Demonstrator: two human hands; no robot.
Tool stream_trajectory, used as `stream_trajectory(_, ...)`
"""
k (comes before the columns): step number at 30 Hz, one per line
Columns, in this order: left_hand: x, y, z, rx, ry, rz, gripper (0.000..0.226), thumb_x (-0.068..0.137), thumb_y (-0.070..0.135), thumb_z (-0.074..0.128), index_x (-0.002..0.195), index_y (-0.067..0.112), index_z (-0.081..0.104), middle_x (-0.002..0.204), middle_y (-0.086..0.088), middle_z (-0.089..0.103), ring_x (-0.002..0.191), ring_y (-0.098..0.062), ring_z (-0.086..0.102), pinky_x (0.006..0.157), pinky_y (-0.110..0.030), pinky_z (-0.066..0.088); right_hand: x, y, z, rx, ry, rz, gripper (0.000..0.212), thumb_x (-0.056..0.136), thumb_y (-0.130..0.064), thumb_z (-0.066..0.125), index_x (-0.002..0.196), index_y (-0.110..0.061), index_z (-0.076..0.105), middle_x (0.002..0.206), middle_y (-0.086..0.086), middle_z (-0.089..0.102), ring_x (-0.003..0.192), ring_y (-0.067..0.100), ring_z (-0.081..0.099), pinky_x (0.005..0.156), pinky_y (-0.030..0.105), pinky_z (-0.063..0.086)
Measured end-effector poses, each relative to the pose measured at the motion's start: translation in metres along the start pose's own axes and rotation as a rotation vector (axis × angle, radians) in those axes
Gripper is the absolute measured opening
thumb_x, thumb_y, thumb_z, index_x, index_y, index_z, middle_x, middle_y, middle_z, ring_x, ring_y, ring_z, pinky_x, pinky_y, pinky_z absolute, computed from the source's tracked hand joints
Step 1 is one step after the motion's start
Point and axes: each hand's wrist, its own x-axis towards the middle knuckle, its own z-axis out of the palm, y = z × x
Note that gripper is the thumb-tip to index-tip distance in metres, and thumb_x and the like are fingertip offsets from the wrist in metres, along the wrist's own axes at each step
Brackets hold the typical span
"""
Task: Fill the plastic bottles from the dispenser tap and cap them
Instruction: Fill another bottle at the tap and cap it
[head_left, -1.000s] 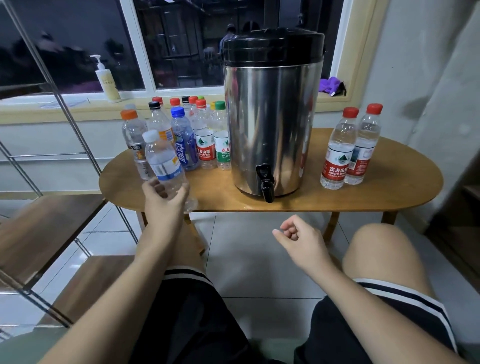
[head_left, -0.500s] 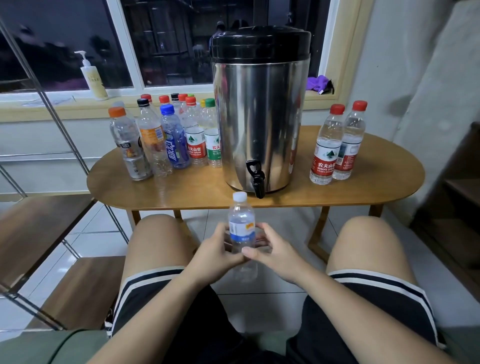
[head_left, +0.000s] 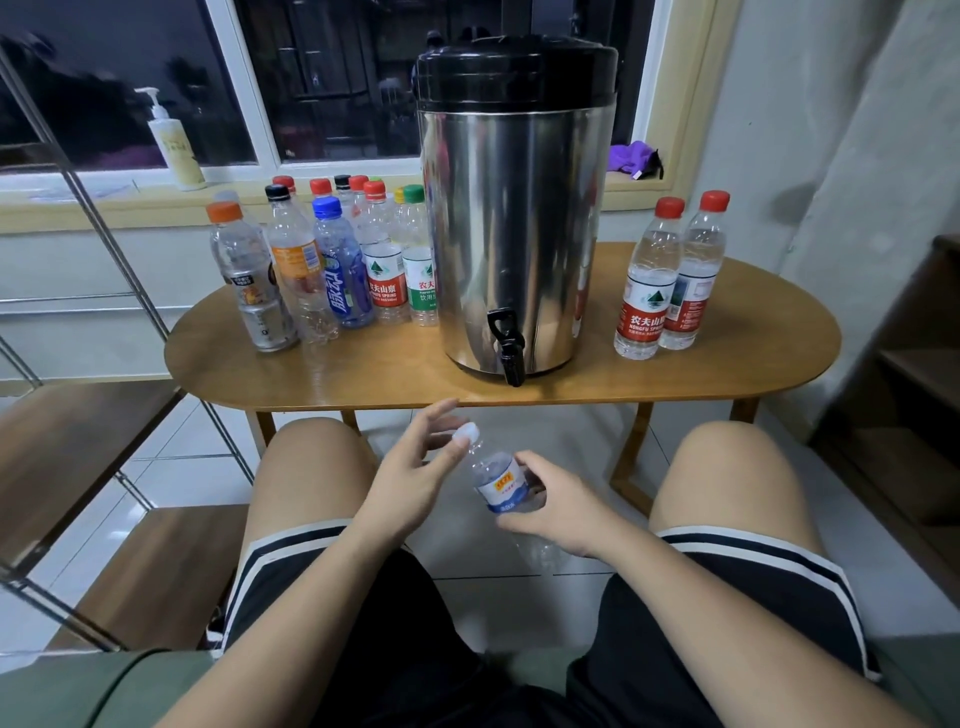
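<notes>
My right hand (head_left: 558, 506) grips a small clear bottle (head_left: 500, 486) with a blue and white label, tilted to the left between my knees. My left hand (head_left: 415, 467) pinches its white cap (head_left: 466, 433) with thumb and fingertips. A steel dispenser (head_left: 514, 218) with a black lid stands on the wooden table (head_left: 363, 369); its black tap (head_left: 508, 345) hangs over the front edge, above the bottle. Several capped bottles (head_left: 311, 265) stand in a group left of the dispenser. Two red-capped bottles (head_left: 670, 275) stand to its right.
A pump bottle (head_left: 174, 140) and a purple cloth (head_left: 634, 158) lie on the window sill behind the table. Wooden stair treads with a metal rail (head_left: 104, 457) run along my left. A dark wooden shelf (head_left: 914, 364) is at the right.
The bottle went from my left hand at the table to my lap. My right hand now holds its body, and my left hand has moved up to the cap. The bottle tilted left.
</notes>
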Motion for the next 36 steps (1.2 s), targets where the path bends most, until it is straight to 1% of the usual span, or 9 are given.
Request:
stream_trajectory(3, 0.002, -0.003, -0.005, 0.010, 0.009, 0.009, 0.029, 0.108, 0.036, 0.067, 0.136, 0.037, 0.072, 0.132, 0.019, 0.074, 0.128, -0.005, 0.065, 0.111, -0.041, 0.051, 0.000, -0.002, 0.000, -0.016, -0.023, -0.021, 0.060, 0.078, -0.056, 0.087, 0.127, -0.058, 0.053, 0.121, -0.025, 0.067, 0.108, 0.003, 0.064, 0.097, 0.034, 0.058)
stream_trajectory(10, 0.005, -0.012, -0.007, 0.093, 0.077, 0.002, 0.017, 0.106, 0.039, 0.070, 0.119, 0.029, 0.077, 0.119, 0.014, 0.078, 0.115, -0.005, 0.070, 0.102, -0.031, 0.053, -0.001, -0.002, -0.002, -0.106, 0.055, -0.081, 0.073, 0.079, -0.055, 0.091, 0.141, -0.049, 0.054, 0.116, -0.020, 0.058, 0.106, 0.001, 0.060, 0.087, 0.020, 0.050)
stream_trajectory(16, 0.005, -0.011, -0.003, 0.301, 0.242, -0.081, 0.055, 0.091, 0.071, 0.071, 0.081, 0.017, 0.066, 0.076, -0.002, 0.072, 0.071, -0.015, 0.065, 0.070, -0.036, 0.050, 0.000, -0.001, -0.002, -0.191, 0.119, -0.112, 0.076, 0.080, -0.046, 0.092, 0.144, -0.051, 0.051, 0.114, -0.020, 0.049, 0.113, 0.004, 0.058, 0.094, 0.027, 0.054)
stream_trajectory(19, 0.000, -0.002, 0.001, 0.326, 0.148, -0.053, 0.050, 0.091, 0.074, 0.064, 0.098, 0.025, 0.071, 0.094, 0.009, 0.076, 0.089, -0.001, 0.068, 0.076, -0.026, 0.052, 0.000, 0.000, -0.003, -0.188, 0.159, -0.098, 0.074, 0.083, -0.043, 0.090, 0.145, -0.049, 0.050, 0.115, -0.020, 0.049, 0.114, 0.003, 0.057, 0.093, 0.026, 0.053)
stream_trajectory(21, 0.000, 0.001, 0.002, 0.229, 0.022, 0.055, 0.035, 0.103, 0.054, 0.066, 0.132, 0.034, 0.070, 0.125, 0.019, 0.071, 0.118, 0.006, 0.063, 0.094, -0.020, 0.053, 0.001, 0.002, -0.005, -0.162, 0.193, -0.072, 0.073, 0.085, -0.041, 0.088, 0.147, -0.046, 0.050, 0.118, -0.019, 0.050, 0.114, 0.004, 0.058, 0.091, 0.024, 0.051)
stream_trajectory(23, 0.001, 0.000, 0.000, 0.231, -0.043, 0.198, 0.031, 0.109, 0.030, 0.067, 0.139, 0.036, 0.070, 0.136, 0.021, 0.067, 0.132, 0.001, 0.059, 0.101, -0.017, 0.050, 0.001, 0.005, -0.006, -0.152, 0.202, -0.056, 0.072, 0.085, -0.040, 0.088, 0.147, -0.042, 0.051, 0.122, -0.016, 0.053, 0.113, 0.005, 0.059, 0.088, 0.022, 0.050)
stream_trajectory(25, 0.006, -0.007, -0.001, 0.306, -0.042, 0.269, 0.027, 0.109, 0.023, 0.066, 0.130, 0.036, 0.075, 0.131, 0.017, 0.068, 0.128, -0.006, 0.062, 0.100, -0.021, 0.052, 0.000, 0.004, -0.006, -0.168, 0.190, -0.049, 0.073, 0.086, -0.038, 0.088, 0.148, -0.039, 0.051, 0.124, -0.015, 0.054, 0.113, 0.006, 0.058, 0.083, 0.015, 0.044)
stream_trajectory(30, 0.019, -0.009, 0.002, 0.326, 0.014, 0.153, 0.018, 0.110, 0.042, 0.060, 0.122, 0.037, 0.073, 0.112, 0.006, 0.060, 0.106, -0.011, 0.063, 0.093, -0.032, 0.052, 0.000, 0.004, -0.004, -0.192, 0.201, -0.024, 0.070, 0.086, -0.037, 0.088, 0.145, -0.038, 0.052, 0.124, -0.013, 0.057, 0.110, 0.006, 0.058, 0.076, 0.008, 0.037)
stream_trajectory(36, 0.041, 0.002, 0.004, 0.091, 0.204, 0.029, 0.026, 0.112, 0.043, 0.057, 0.102, 0.020, 0.066, 0.089, 0.000, 0.077, 0.082, -0.018, 0.074, 0.079, -0.042, 0.060, 0.011, 0.006, -0.006, -0.071, 0.304, 0.065, 0.057, 0.082, -0.042, 0.089, 0.127, -0.037, 0.054, 0.122, -0.009, 0.066, 0.106, 0.011, 0.065, 0.086, 0.030, 0.054)
